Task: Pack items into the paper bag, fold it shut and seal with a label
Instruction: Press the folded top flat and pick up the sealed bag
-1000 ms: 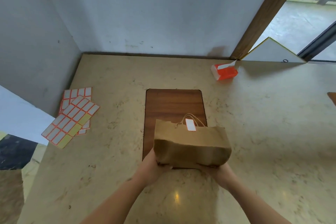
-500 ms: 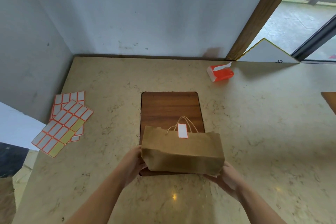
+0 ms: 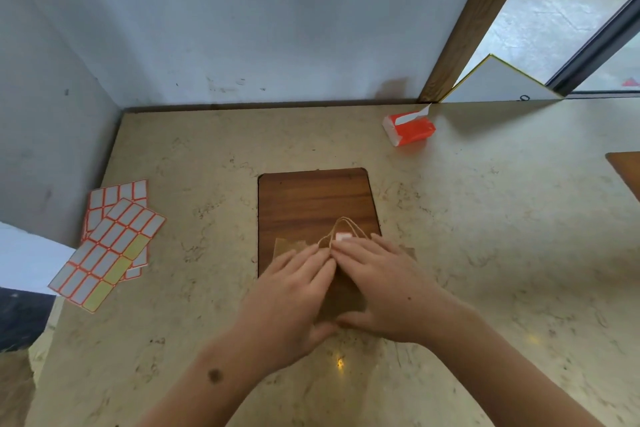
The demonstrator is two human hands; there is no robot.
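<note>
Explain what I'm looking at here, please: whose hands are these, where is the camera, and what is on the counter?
There is no machine: a person works bare-handed, and the single picture comes from a camera on their head, looking forward and down. The left hand and right hand lie flat, fingers straight, on a brown paper bag, pressing it against a wooden board. A white label and the bag's string handles show beyond the fingertips. On the stone counter, label sheets lie to the left and an orange tissue pack sits far right, near the wall.
</note>
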